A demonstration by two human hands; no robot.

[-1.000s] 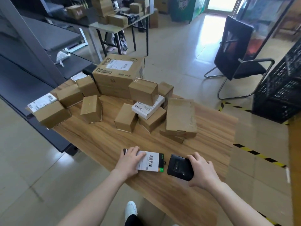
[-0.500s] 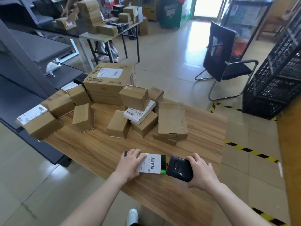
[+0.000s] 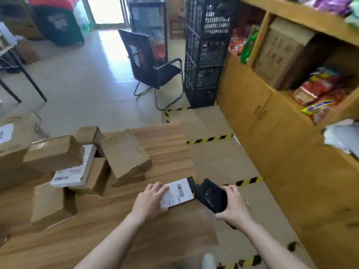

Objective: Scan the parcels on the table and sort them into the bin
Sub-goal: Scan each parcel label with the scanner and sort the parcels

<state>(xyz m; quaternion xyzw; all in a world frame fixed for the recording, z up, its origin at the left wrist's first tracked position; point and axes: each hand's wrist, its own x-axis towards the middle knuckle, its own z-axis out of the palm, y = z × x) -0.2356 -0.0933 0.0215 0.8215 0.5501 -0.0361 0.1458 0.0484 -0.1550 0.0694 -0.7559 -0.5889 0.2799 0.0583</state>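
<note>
A person seen from their own eye level: two forearms (image 3: 108,243), bare from the wrists down to the frame's lower edge, no sleeve in view. The left hand (image 3: 150,200) and right hand (image 3: 233,208) are bare as well. Low between the arms shows the blurred toe of a white shoe (image 3: 208,260).

The wood-grain desk (image 3: 167,152) fills the lower left of the frame. Brown cardboard boxes (image 3: 124,152) crowd its left part, some stacked or leaning on each other. A flat parcel (image 3: 178,193) with a white barcode label sits at its right edge, lower centre.
</note>
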